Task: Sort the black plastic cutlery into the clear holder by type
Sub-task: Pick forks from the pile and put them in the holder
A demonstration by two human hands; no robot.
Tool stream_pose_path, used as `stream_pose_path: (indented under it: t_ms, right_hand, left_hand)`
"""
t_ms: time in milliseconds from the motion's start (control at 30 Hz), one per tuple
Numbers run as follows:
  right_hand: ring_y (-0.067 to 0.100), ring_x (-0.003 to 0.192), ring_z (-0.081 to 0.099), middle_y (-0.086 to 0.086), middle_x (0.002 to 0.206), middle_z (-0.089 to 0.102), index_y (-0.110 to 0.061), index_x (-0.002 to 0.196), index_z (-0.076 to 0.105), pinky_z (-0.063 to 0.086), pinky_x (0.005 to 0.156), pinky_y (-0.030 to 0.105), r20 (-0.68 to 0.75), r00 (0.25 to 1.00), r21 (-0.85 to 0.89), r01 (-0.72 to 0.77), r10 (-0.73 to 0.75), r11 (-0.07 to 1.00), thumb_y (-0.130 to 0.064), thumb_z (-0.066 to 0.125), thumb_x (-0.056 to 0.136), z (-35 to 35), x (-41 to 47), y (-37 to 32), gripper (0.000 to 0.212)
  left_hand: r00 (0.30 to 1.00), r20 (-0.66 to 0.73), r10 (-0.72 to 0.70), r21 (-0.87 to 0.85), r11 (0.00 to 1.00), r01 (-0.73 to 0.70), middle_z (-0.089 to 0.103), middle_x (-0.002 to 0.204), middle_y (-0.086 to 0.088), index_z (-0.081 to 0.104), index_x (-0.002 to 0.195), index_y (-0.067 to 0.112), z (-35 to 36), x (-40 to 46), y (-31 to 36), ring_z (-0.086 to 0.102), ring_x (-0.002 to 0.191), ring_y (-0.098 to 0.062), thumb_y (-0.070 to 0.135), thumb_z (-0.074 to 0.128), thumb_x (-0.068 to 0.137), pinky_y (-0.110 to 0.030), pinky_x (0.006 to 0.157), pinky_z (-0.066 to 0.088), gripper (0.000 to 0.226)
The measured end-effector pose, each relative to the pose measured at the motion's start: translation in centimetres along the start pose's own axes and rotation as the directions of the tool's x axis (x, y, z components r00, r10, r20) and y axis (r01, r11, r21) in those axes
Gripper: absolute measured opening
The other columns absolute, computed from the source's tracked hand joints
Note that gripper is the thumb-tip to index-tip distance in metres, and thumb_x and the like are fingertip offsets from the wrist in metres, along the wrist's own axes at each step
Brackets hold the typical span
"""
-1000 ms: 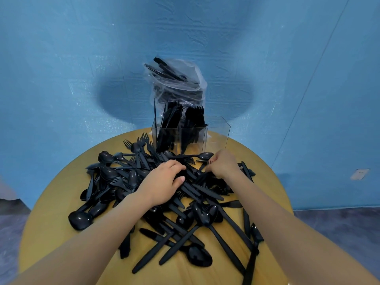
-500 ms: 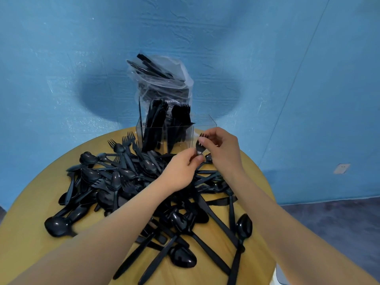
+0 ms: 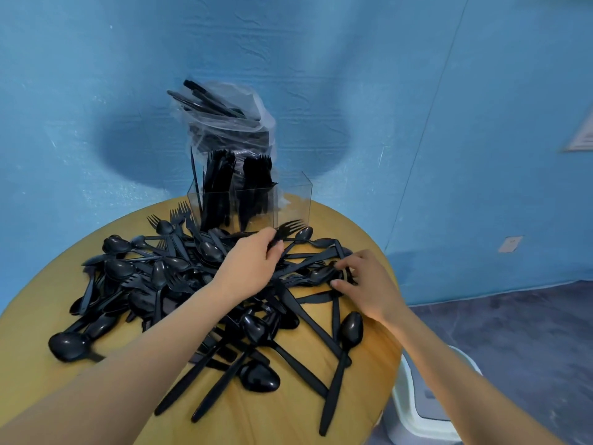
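Note:
A heap of black plastic cutlery (image 3: 179,277) covers the round wooden table (image 3: 282,412): spoons, forks and knives mixed. The clear holder (image 3: 295,200) stands at the far edge; its left and middle compartments hold upright black pieces, and its right compartment looks empty. My left hand (image 3: 248,266) grips a black fork (image 3: 288,228) by the handle, tines pointing toward the holder. My right hand (image 3: 369,284) reaches into the pile's right side, its fingertips touching cutlery there; whether it pinches a piece is hidden.
A clear plastic bag (image 3: 231,120) with more black cutlery stands behind the holder against the blue wall. A white bin (image 3: 426,409) sits on the floor to the right of the table. A lone spoon (image 3: 346,348) lies near the table's right edge.
The fork passed from my right hand into my left. My right hand dropped from near the holder down to the right side of the pile.

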State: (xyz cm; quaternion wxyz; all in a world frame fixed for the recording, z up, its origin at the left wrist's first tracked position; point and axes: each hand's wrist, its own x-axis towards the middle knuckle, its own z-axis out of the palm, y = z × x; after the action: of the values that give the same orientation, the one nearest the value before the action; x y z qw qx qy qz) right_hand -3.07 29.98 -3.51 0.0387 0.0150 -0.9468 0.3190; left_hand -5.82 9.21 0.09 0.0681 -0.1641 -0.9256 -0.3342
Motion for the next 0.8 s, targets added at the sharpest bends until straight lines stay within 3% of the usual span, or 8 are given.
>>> stream_pose_path:
  t_ms: [167,267,367,433,567,633,700,800]
  right_hand:
    - [0.01,0.083,0.052,-0.002,0.105,0.051,-0.017,0.094,0.065,0.036,0.073,0.018,-0.038,0.999,0.048,0.027,-0.025,0.998,-0.021,0.064,0.089,-0.1,-0.6,0.4,0.008]
    - [0.008,0.08,0.051,-0.002,0.102,0.052,-0.018,0.1,0.065,0.035,0.066,0.013,-0.082,0.996,0.074,0.051,-0.045,0.996,-0.024,0.063,0.09,-0.1,-0.7,0.7,0.012]
    - [0.009,0.1,0.045,-0.003,0.115,0.046,-0.023,0.126,0.055,0.033,0.084,0.015,-0.061,0.991,0.066,0.122,-0.118,0.99,-0.032,0.06,0.09,0.3,-0.4,0.2,0.037]
    - [0.013,0.113,0.037,-0.002,0.12,0.044,-0.024,0.131,0.052,0.028,0.094,0.019,0.005,0.987,0.033,0.159,-0.16,0.987,-0.034,0.059,0.091,0.9,-0.2,-0.3,0.042]
    - [0.014,0.111,0.039,-0.005,0.111,0.046,-0.022,0.11,0.065,0.03,0.098,0.023,0.01,0.984,0.08,0.175,-0.176,0.981,-0.027,0.062,0.089,1.8,-0.1,-0.5,0.021]
    - [0.012,0.105,0.043,-0.007,0.106,0.051,-0.023,0.101,0.067,0.032,0.09,0.019,-0.01,0.98,0.1,0.198,-0.198,0.975,-0.024,0.063,0.089,2.1,-0.3,-0.2,0.013]
    - [0.01,0.101,0.045,-0.008,0.102,0.055,-0.023,0.097,0.067,0.03,0.08,0.009,-0.048,0.979,0.126,0.202,-0.198,0.971,-0.021,0.064,0.088,2.2,-0.3,-0.2,0.01]
    - [0.007,0.092,0.046,-0.01,0.094,0.056,-0.021,0.096,0.067,0.031,0.075,0.004,-0.111,0.982,0.177,0.173,-0.155,0.969,-0.016,0.063,0.088,2.1,-0.4,-0.3,0.01]
  left_hand:
    - [0.99,0.139,-0.013,0.148,0.989,-0.007,0.059,0.08,0.003,0.054,0.084,0.018,0.9,-0.3,0.0,0.05,0.064,-0.008,0.018,0.052,0.094,-0.018,0.056,0.037,0.01]
    - [0.981,0.188,-0.039,0.238,0.971,-0.007,0.061,0.085,0.001,0.051,0.075,0.022,0.9,0.0,0.1,0.054,0.072,-0.012,0.017,0.053,0.093,-0.022,0.062,0.041,0.019]
    - [0.957,0.276,-0.09,0.27,0.963,0.013,0.061,0.088,0.002,0.052,0.075,0.024,1.2,0.2,0.1,0.054,0.073,-0.01,0.026,0.058,0.092,-0.021,0.064,0.041,0.018]
    - [0.95,0.292,-0.109,0.26,0.965,0.031,0.057,0.083,0.004,0.055,0.082,0.021,1.5,0.1,0.0,0.053,0.072,-0.011,0.032,0.058,0.092,-0.022,0.062,0.04,0.015]
    - [0.962,0.235,-0.136,0.298,0.953,0.062,0.047,0.069,0.003,0.042,0.066,0.022,1.6,0.2,-0.1,0.048,0.062,-0.013,0.039,0.044,0.098,-0.027,0.055,0.034,0.036]
    - [0.963,0.226,-0.147,0.337,0.939,0.064,0.048,0.07,0.003,0.043,0.068,0.021,1.7,0.5,0.0,0.049,0.064,-0.015,0.039,0.041,0.099,-0.028,0.055,0.034,0.036]
    - [0.959,0.247,-0.142,0.375,0.926,0.04,0.055,0.08,0.002,0.049,0.078,0.017,2.0,0.7,0.1,0.055,0.076,-0.018,0.038,0.042,0.099,-0.03,0.061,0.04,0.03]
    - [0.949,0.277,-0.149,0.357,0.933,0.042,0.063,0.102,0.0,0.054,0.089,0.016,2.5,1.1,0.3,0.06,0.092,-0.019,0.034,0.046,0.098,-0.034,0.078,0.049,0.022]
